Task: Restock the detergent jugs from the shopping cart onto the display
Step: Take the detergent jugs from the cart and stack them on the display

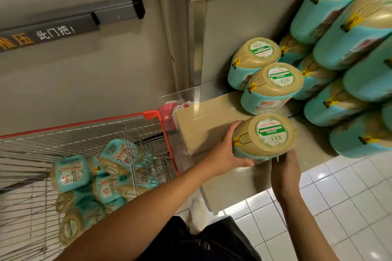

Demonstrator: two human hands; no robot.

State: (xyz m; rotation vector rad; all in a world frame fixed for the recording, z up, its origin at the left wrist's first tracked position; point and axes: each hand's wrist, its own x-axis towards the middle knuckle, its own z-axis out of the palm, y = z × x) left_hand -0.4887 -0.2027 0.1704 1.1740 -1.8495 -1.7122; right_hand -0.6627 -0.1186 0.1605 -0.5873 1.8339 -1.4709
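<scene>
Display ledge (314, 150), jug (264, 136) between both hands (230, 150)

— The jugs (265, 135)? 
— Glossy plastic, teal film labels, gold tops; the cart (146, 133) is bare metal wire with a red plastic rim.
— The floor (350, 197)?
— Shiny white ceramic tile; the box (203, 125) is matt brown cardboard.

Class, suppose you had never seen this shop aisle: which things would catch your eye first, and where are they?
First, the jug with the gold top, held at centre between the left hand and right hand over the display. Next, the wall of turquoise jugs stacked at upper right. Then the cart at lower left, with more jugs inside.
</scene>
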